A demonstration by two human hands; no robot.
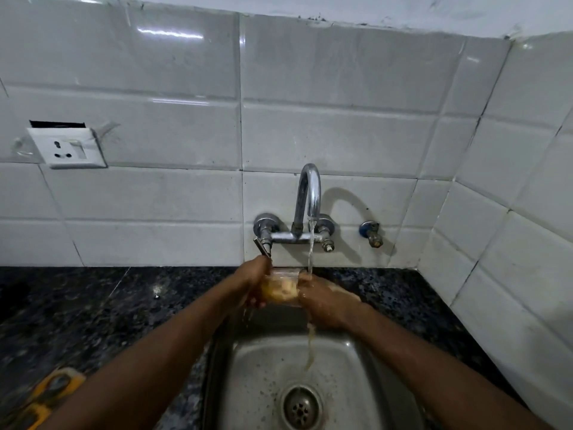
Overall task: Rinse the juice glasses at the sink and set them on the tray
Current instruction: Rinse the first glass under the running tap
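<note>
Fingers of left hand and right hand wrap the glass under the tap, stream splashing over, sink below.

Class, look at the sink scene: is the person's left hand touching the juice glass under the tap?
Touching. The head view shows the left hand wrapped round the left side of the juice glass, fingers curled against it with no gap.
</note>
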